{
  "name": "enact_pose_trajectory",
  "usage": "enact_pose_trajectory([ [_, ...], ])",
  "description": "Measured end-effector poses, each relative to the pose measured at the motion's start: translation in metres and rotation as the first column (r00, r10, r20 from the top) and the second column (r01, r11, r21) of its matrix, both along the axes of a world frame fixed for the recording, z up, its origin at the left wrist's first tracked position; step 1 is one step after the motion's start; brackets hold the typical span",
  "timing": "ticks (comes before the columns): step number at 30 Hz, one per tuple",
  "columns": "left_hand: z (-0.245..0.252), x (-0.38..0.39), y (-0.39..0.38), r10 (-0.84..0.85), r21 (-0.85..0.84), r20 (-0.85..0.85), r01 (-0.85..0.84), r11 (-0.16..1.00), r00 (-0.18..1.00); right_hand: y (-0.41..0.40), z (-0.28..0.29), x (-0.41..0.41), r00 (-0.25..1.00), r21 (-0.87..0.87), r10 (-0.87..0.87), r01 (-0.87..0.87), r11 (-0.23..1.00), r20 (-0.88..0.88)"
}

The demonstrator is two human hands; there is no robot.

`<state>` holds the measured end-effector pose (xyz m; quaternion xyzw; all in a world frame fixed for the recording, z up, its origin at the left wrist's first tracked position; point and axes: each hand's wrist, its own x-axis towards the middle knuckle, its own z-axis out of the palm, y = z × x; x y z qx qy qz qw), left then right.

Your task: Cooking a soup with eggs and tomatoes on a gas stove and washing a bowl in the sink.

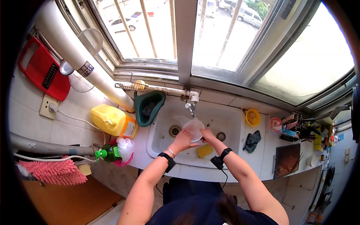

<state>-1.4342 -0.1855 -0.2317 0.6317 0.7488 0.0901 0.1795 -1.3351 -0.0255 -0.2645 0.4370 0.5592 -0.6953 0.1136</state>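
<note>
A small pale bowl (194,128) is held over the white sink (239,123), just below the metal faucet (192,108). My left hand (182,139) lies against the bowl's left and lower edge, its thumb pointing right. At the bowl's right edge, my right hand (207,135) grips it. A yellow sponge (204,151) rests on the sink floor below the hands. Two drains, a left one (175,131) and a right one (221,136), show on either side. Something clear lies behind the bowl's left side; I cannot tell whether it is water or plastic.
Left of the sink stand a green corner strainer (139,112), a yellow jug (112,121) and a green bottle (108,153). On the right are a yellow container (252,117), a dark cloth (252,141) and a dark rectangular board (287,161). The window frame (185,42) rises behind the faucet.
</note>
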Motion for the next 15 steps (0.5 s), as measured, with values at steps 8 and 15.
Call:
enact_pose_trajectory([
  [8,-0.049,0.031,0.015,0.447,0.235,0.800,-0.894,0.381,0.401,0.000,-0.016,-0.008,0.982,-0.319,-0.184,0.186,0.929,0.037],
  [15,-0.060,0.024,0.018,0.584,-0.156,0.803,-0.902,0.403,0.122,0.023,-0.006,-0.017,0.951,0.159,0.286,-0.303,0.940,0.121],
])
